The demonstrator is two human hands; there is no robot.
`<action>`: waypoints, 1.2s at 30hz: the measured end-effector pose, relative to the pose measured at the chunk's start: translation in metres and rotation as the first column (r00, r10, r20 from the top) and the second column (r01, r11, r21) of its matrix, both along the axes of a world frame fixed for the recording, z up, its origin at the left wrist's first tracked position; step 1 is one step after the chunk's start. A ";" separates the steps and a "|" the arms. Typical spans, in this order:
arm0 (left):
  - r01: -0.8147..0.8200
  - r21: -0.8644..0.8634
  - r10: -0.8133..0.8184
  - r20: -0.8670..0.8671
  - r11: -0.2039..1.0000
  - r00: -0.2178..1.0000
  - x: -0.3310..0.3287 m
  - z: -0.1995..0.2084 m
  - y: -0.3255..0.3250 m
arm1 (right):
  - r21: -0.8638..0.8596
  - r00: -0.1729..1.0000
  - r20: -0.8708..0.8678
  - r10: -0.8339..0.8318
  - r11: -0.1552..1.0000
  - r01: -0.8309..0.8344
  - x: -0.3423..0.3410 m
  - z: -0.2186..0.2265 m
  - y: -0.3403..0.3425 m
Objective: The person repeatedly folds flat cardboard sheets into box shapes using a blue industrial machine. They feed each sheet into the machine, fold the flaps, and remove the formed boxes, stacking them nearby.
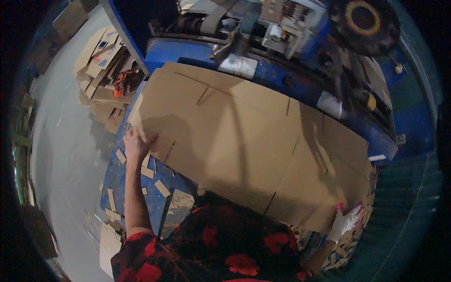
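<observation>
A large brown cardboard sheet [263,127], with several dark slots cut into it and crease lines across it, lies at a slant in front of me. My bare left hand [137,143] rests at its left end, thumb spread away from the fingers over the cardboard. At the near right corner, my right hand [346,221] wears a white glove with pink-red fingertips. Its fingers are spread on or against the sheet's edge. What lies beneath the sheet is mostly hidden, as are the undersides of both hands. Shadows fall across the cardboard.
A blue machine [188,48] with metal parts and a dark round wheel [362,19] stands along the far edge. Cardboard offcuts [162,188] litter the blue table [134,181] at left. Stacked cardboard [96,70] sits beyond, on the grey floor [70,155]. More scraps lie at lower right.
</observation>
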State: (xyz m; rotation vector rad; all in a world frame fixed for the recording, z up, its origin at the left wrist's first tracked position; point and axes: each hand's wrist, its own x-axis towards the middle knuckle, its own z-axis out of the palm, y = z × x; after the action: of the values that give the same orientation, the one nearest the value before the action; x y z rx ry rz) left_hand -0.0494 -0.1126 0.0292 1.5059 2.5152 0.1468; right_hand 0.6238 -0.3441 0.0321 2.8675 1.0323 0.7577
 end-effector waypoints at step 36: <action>0.659 0.663 -0.864 -0.035 0.356 0.502 0.180 0.007 0.073 | -0.070 0.261 -0.067 0.963 0.256 -0.964 -0.113 0.033 0.193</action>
State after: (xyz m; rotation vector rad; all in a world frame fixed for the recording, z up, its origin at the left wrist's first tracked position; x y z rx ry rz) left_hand 0.1305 -0.0395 0.0358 2.5009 1.2371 1.0252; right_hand 0.5104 -0.1510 0.0653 1.7687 2.7861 0.5761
